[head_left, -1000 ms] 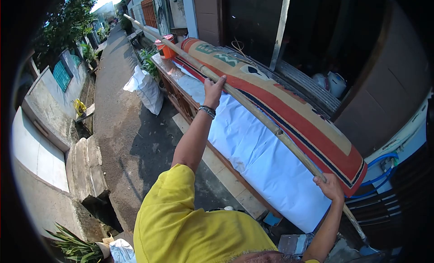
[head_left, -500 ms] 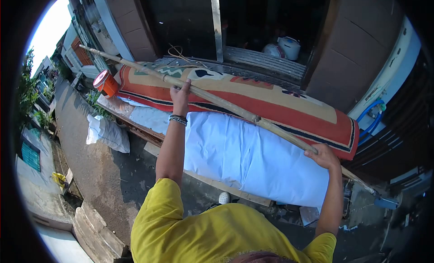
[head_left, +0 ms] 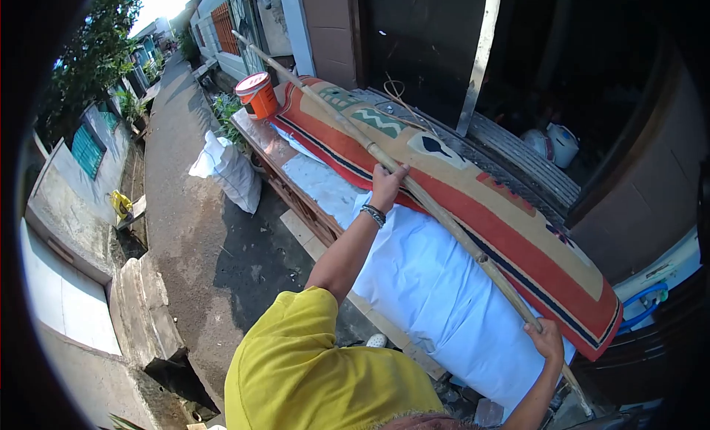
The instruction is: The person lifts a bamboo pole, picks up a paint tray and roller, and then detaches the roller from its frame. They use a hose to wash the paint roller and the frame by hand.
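Observation:
A long bamboo pole [head_left: 436, 207] runs diagonally from the upper left to the lower right. Near its middle, my left hand [head_left: 386, 187] is wrapped round it, with bracelets on the wrist. My right hand [head_left: 546, 340] grips the pole close to its lower right end. Beneath and behind the pole lies a red and tan patterned rug [head_left: 518, 201]. A white sheet [head_left: 436, 289] covers the surface in front of the rug, below both hands.
An orange bucket [head_left: 257, 97] stands at the rug's far left end. On the paved lane [head_left: 181, 208] sits a white sack [head_left: 231, 175]. A dark doorway with a pale post [head_left: 481, 56] lies behind the rug. A blue hose [head_left: 643, 304] hangs at the right.
The view has turned to the left, showing more of the lane. Both hands still hold the pole, which now slants more steeply across the view.

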Demonstrator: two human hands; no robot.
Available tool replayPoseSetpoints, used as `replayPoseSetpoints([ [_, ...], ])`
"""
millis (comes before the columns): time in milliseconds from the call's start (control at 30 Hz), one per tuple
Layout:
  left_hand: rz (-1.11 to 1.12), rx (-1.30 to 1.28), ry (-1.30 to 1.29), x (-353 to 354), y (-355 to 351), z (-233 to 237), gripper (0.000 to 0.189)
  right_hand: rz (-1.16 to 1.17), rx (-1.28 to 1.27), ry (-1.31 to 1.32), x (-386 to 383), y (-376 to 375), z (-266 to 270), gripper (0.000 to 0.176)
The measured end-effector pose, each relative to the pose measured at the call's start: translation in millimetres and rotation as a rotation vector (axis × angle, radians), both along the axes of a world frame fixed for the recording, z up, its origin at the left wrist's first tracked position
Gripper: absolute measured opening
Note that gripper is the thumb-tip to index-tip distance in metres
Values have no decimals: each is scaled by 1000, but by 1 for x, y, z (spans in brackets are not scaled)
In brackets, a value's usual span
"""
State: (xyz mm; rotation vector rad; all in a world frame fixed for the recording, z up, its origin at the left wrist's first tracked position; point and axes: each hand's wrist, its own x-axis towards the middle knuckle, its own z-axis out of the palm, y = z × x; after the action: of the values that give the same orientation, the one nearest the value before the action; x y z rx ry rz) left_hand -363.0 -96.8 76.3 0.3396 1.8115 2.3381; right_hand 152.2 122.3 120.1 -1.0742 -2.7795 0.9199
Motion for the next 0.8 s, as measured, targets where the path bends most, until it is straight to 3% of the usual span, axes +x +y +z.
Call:
replayPoseSetpoints([
  [167, -14, -37, -45, -6, -8, -39, 46, 43, -22, -17, 0, -4, -9, 49],
  [267, -97, -113, -59, 7, -14, -35, 45, 11, -54, -37, 14, 4, -24, 49],
  [400, -120, -300, -33, 0, -25, -35, 39, -29, -80, -93, 8, 3, -12, 48],
  [433, -83, -497, -19, 3, -31, -26, 43, -32, -60, -96, 9, 2, -11, 48],
  [533, -146, -271, -17, 0, -27, -49, 36, 7, -97, -177, 3, -3, 3, 50],
  [700, -266, -226, -159, -12, -26, -78, 26, 5, 7, -131, 21, -13, 0, 46],
  [800, -212, -222, -127, -13, -15, -75, 29, -17, 34, -137, 20, -6, 4, 46],
])
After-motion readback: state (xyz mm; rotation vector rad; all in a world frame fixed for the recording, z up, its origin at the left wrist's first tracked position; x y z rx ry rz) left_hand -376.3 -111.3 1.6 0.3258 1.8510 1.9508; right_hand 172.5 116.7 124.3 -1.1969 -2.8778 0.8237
